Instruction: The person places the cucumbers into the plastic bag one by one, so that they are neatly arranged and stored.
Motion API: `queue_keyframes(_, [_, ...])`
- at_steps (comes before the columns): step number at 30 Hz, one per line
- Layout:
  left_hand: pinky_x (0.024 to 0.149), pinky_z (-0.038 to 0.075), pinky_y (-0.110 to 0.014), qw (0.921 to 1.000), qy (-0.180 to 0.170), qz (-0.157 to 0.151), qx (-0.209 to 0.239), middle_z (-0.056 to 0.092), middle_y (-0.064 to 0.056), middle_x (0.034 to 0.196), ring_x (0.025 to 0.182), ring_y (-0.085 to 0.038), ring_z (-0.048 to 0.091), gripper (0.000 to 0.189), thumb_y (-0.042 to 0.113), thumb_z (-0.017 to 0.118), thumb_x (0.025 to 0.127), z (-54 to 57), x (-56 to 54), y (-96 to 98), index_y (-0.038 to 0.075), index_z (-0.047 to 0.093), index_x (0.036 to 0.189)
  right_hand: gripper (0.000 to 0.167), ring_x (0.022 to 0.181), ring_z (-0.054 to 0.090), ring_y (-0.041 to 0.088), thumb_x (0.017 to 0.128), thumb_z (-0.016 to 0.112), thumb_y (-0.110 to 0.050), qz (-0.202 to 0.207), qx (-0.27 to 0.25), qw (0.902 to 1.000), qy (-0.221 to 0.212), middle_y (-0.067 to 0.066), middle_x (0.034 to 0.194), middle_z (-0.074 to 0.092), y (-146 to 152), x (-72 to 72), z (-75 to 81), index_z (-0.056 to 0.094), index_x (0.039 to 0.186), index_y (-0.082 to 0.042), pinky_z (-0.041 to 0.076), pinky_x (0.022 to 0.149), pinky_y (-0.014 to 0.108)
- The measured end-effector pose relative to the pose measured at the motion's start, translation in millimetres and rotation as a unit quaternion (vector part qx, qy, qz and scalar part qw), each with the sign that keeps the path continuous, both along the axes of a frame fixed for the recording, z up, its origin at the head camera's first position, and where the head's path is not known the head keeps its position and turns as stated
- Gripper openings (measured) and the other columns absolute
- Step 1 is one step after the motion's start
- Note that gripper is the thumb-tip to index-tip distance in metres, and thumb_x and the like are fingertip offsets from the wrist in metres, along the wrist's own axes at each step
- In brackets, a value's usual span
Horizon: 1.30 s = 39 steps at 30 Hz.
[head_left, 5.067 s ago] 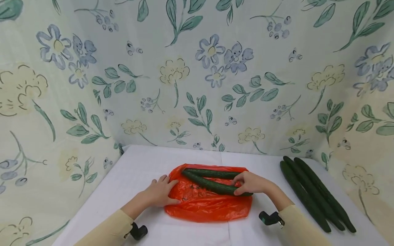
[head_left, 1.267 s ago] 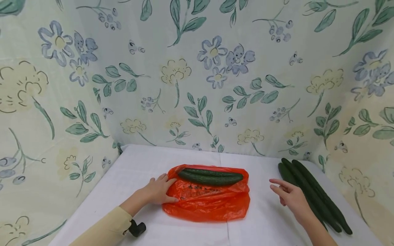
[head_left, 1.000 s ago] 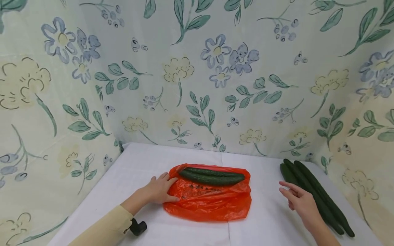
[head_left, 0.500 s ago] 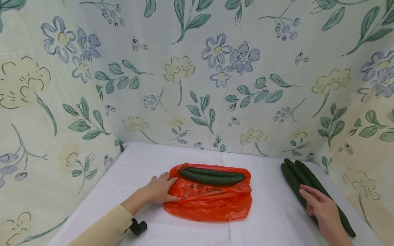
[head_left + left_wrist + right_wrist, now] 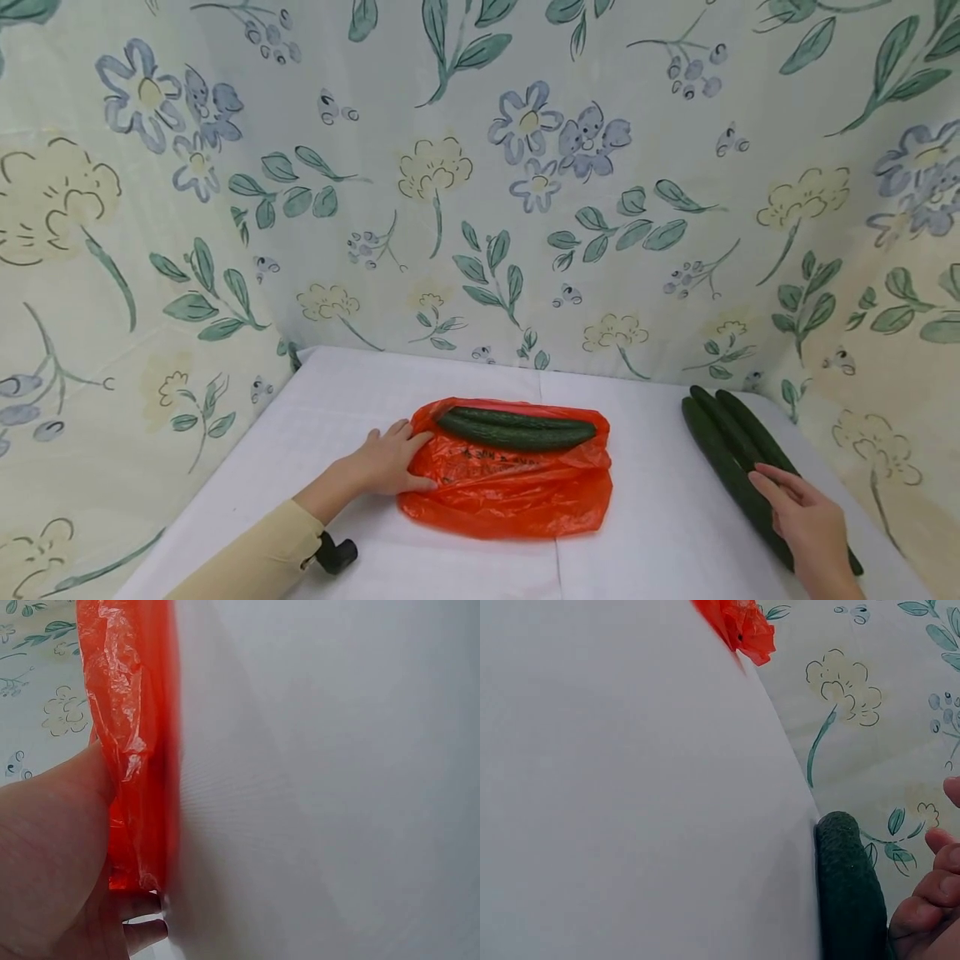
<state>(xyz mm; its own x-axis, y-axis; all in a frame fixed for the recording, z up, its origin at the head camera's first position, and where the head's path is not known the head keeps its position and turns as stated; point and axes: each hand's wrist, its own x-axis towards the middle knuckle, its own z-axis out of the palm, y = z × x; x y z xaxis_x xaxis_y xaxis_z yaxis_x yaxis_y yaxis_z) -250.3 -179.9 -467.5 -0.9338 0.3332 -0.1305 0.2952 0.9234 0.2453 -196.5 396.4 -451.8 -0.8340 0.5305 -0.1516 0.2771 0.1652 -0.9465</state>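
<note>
Two dark green cucumbers point(image 5: 517, 433) lie side by side on a crumpled red plastic bag point(image 5: 517, 508), its edges around them. My left hand point(image 5: 382, 462) rests with spread fingers on the bag's left end; in the left wrist view the thumb lies against the red plastic point(image 5: 131, 742). At the right, three more cucumbers point(image 5: 723, 462) lie together at a slant. Over their near half is my right hand point(image 5: 810, 521), fingers loosely bent, covering part of them. In the right wrist view its fingers point(image 5: 922, 900) are beside one cucumber's end point(image 5: 847, 885); contact is unclear.
A white cloth covers the table point(image 5: 337, 392). Flower-printed curtains point(image 5: 465, 208) stand behind and at both sides. A black wrist-worn device point(image 5: 337, 554) hangs below the left sleeve point(image 5: 255, 554).
My right hand, earlier on a cucumber at the bag, has let go and moved right, over the three cucumbers. The two on the bag now lie closer together. My left hand has stayed.
</note>
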Motion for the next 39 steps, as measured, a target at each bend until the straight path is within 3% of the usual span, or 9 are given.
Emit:
queue_keyframes(4, [0.112,0.027,-0.072,1.0000,0.000,0.000,0.000,0.042,-0.016,0.155,0.148,-0.039,0.030,0.090,0.065,0.075,0.077,0.9,1.0,1.0,0.017,0.048,0.149,0.010,0.053,0.043,0.013,0.094,0.069,-0.043,-0.033,0.053,0.9978,-0.020,-0.012,0.059,0.053,4,-0.1,-7.2,0.069,0.103,-0.040,0.039,0.051,0.033])
queue_keyframes(8, [0.112,0.028,-0.072,1.0000,-0.001,0.004,-0.004,0.043,-0.016,0.155,0.147,-0.039,0.030,0.090,0.064,0.075,0.077,1.8,1.6,2.0,0.016,0.048,0.149,0.034,0.065,0.047,0.009,0.096,0.065,-0.045,-0.057,0.117,0.9911,-0.032,-0.016,0.066,0.058,6,0.2,-12.2,0.071,0.121,-0.024,0.041,0.053,0.029])
queue_keyframes(10, [0.112,0.027,-0.072,1.0000,-0.002,0.005,-0.006,0.042,-0.016,0.155,0.147,-0.039,0.030,0.091,0.064,0.075,0.077,2.4,1.6,2.4,0.016,0.048,0.149,0.044,0.067,0.047,0.010,0.096,0.063,-0.043,-0.061,0.144,0.9870,-0.038,-0.014,0.066,0.057,7,0.5,-13.7,0.068,0.129,-0.014,0.040,0.053,0.029])
queue_keyframes(15, [0.112,0.027,-0.072,1.0000,-0.004,0.008,-0.002,0.042,-0.016,0.155,0.148,-0.039,0.030,0.092,0.064,0.076,0.077,4.0,1.3,2.6,0.017,0.047,0.150,0.048,0.067,0.050,0.012,0.097,0.061,-0.039,-0.049,0.189,0.9784,-0.067,-0.010,0.069,0.060,9,0.7,-13.9,0.065,0.131,-0.005,0.041,0.052,0.030])
queue_keyframes(20, [0.112,0.027,-0.072,1.0000,-0.002,0.009,-0.003,0.042,-0.016,0.155,0.148,-0.039,0.030,0.092,0.063,0.076,0.076,3.5,1.2,2.5,0.016,0.047,0.149,0.053,0.103,0.062,0.036,0.098,0.060,-0.042,-0.002,0.213,0.9724,-0.096,0.020,0.112,0.071,13,0.4,-14.4,0.064,0.131,-0.001,0.052,0.066,0.039])
queue_keyframes(22, [0.112,0.027,-0.072,1.0000,-0.002,0.007,-0.004,0.042,-0.016,0.155,0.148,-0.040,0.030,0.091,0.064,0.076,0.077,2.8,1.2,2.5,0.016,0.048,0.149,0.056,0.120,0.054,0.048,0.098,0.059,-0.043,0.019,0.209,0.9717,-0.107,0.027,0.134,0.060,15,0.2,-15.3,0.061,0.134,0.000,0.053,0.079,0.050])
queue_keyframes(26, [0.111,0.028,-0.073,1.0000,0.000,0.005,-0.004,0.042,-0.016,0.155,0.147,-0.040,0.030,0.092,0.064,0.076,0.076,1.0,0.7,2.1,0.016,0.048,0.149,0.062,0.132,0.040,0.055,0.099,0.057,-0.045,0.050,0.200,0.9708,-0.123,0.030,0.149,0.044,17,-1.5,-16.2,0.057,0.138,0.003,0.042,0.099,0.064])
queue_keyframes(36, [0.112,0.027,-0.072,1.0000,-0.004,0.008,0.000,0.042,-0.016,0.155,0.148,-0.039,0.030,0.091,0.063,0.077,0.076,3.3,2.6,3.4,0.016,0.048,0.149,0.060,0.124,0.046,0.058,0.093,0.068,-0.032,0.087,0.234,0.9575,-0.144,0.038,0.142,0.045,11,-4.7,-20.1,0.056,0.136,0.008,0.051,0.084,0.056])
queue_keyframes(39, [0.112,0.027,-0.072,1.0000,-0.005,0.008,-0.001,0.042,-0.016,0.155,0.148,-0.040,0.030,0.090,0.063,0.077,0.077,4.4,3.1,3.4,0.016,0.049,0.149,0.068,0.111,0.052,0.048,0.090,0.071,-0.039,0.097,0.219,0.9601,-0.143,0.033,0.112,0.059,13,-3.2,-19.9,0.054,0.139,0.005,0.049,0.079,0.047])
